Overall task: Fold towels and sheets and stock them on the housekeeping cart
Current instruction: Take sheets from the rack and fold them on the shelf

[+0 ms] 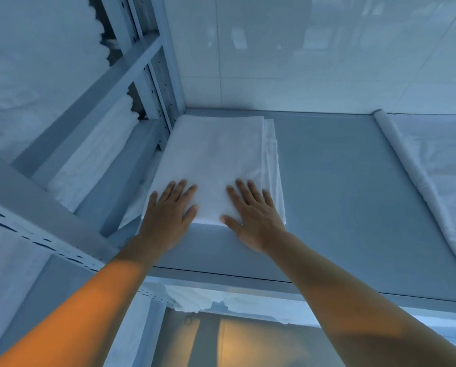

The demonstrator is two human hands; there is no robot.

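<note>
A folded white sheet point(216, 160) lies flat in the back left corner of a grey metal shelf point(353, 194). My left hand point(168, 215) rests flat on the sheet's near left corner, fingers straight and spread. My right hand point(253, 218) presses flat on the near right part of the sheet, its palm partly over the sheet's front edge. Both hands lie palm down, and neither grips the cloth.
More white linen point(433, 168) lies on the shelf's right side, with a rolled edge facing the sheet. Stacks of white linen point(89, 160) fill the neighbouring rack to the left, behind metal uprights point(163, 83). White cloth point(203, 300) hangs below the shelf's front edge. A tiled wall stands behind.
</note>
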